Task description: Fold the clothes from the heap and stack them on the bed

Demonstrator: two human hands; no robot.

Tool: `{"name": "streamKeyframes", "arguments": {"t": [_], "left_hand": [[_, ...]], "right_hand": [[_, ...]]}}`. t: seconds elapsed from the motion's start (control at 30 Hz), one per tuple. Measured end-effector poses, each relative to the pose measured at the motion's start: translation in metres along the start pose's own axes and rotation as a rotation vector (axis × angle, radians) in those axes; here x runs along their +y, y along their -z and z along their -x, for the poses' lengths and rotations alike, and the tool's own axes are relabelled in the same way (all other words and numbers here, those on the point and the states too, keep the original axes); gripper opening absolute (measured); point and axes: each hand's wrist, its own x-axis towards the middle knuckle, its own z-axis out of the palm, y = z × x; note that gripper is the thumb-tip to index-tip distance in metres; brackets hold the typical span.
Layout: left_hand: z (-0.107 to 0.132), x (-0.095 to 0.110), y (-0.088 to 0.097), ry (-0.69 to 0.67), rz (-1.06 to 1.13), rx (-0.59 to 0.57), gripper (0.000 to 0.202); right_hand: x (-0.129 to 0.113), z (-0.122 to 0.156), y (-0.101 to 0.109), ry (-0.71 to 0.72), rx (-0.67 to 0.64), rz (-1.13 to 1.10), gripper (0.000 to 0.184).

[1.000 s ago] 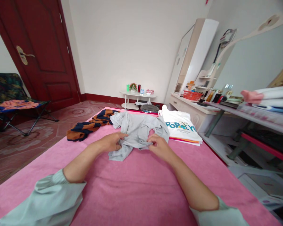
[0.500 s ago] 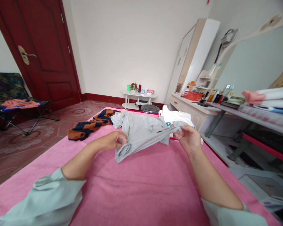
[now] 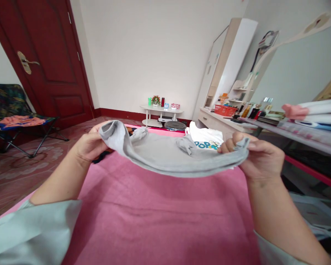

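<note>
A light grey shirt (image 3: 165, 154) hangs stretched between my two hands, its near edge lifted and sagging in the middle. My left hand (image 3: 92, 143) is closed on one corner of that edge, where the cloth curls over. On the other corner my right hand (image 3: 255, 154) is closed, with a bit of fabric poking up past the fingers. Behind the grey cloth lies a white shirt (image 3: 205, 136) with blue lettering, partly covered. Only small parts of a dark blue and orange garment (image 3: 100, 157) show beside my left hand.
Pink bedding (image 3: 165, 217) spreads beneath the clothes. A folding chair (image 3: 19, 121) with an orange garment stands at the left, near the red door (image 3: 41, 55). On the right are a dressing table (image 3: 209, 119) and a shelf (image 3: 289, 132) stacked with things. A small white stand (image 3: 154, 110) is by the wall.
Both hands have moved apart and up, pulling the shirt's near edge wide. My left hand now grips its left corner. The blue and orange garment is mostly hidden now.
</note>
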Motion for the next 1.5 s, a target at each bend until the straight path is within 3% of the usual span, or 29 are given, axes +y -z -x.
{"name": "streamKeyframes", "arguments": {"t": [0.1,0.17,0.3,0.5,0.67,0.77,0.83,0.87,0.93,1.07,1.17,1.27,1.33,1.43,1.5], "left_hand": [[0.011,0.012,0.007,0.058,0.127,-0.359,0.047],[0.016,0.017,0.009,0.135,0.089,-0.548,0.042],[0.02,0.018,0.001,0.202,-0.008,-0.718,0.038],[0.024,0.002,-0.018,0.262,-0.245,-1.111,0.028],[0.047,-0.017,-0.019,0.436,-0.574,-1.338,0.01],[0.056,-0.017,-0.014,0.631,-0.681,-1.433,0.015],[0.052,-0.015,-0.015,0.718,-0.699,-1.408,0.021],[0.048,-0.016,-0.017,0.696,-0.719,-1.362,0.024],[0.037,-0.021,-0.029,0.491,-0.793,-1.211,0.024],[0.018,-0.048,-0.074,-0.06,-0.921,-0.85,0.027],[0.014,-0.074,-0.11,-0.287,-1.039,-0.682,0.045],[0.016,-0.101,-0.131,-0.326,-1.115,-0.558,0.06],[0.018,-0.117,-0.136,-0.302,-1.138,-0.511,0.065],[0.019,-0.132,-0.136,-0.302,-1.15,-0.496,0.069],[0.019,-0.136,-0.136,-0.318,-1.152,-0.498,0.07]], "right_hand": [[-0.015,0.017,0.006,-0.076,-0.19,-0.008,0.045],[-0.019,0.023,0.009,-0.106,-0.316,-0.014,0.047],[-0.016,0.02,0.006,-0.192,-0.55,0.075,0.04],[0.014,0.006,-0.017,-0.324,-0.956,0.23,0.022],[0.047,0.037,-0.02,-0.501,-1.185,0.457,0.01],[0.057,0.061,-0.008,-0.661,-1.23,0.496,0.026],[0.061,0.066,0.0,-0.737,-1.206,0.454,0.037],[0.064,0.064,0.003,-0.738,-1.169,0.436,0.039],[0.073,0.05,0.007,-0.663,-1.015,0.444,0.034],[0.109,-0.001,0.011,-0.372,-0.376,0.689,0.015],[0.141,-0.035,0.008,-0.34,-0.013,0.85,0.028],[0.166,-0.048,-0.002,-0.52,0.072,0.77,0.039],[0.174,-0.051,-0.01,-0.527,0.072,0.742,0.034],[0.164,-0.06,-0.009,-0.263,0.068,0.862,0.015],[0.145,-0.073,0.006,-0.037,0.129,0.976,0.012]]}}
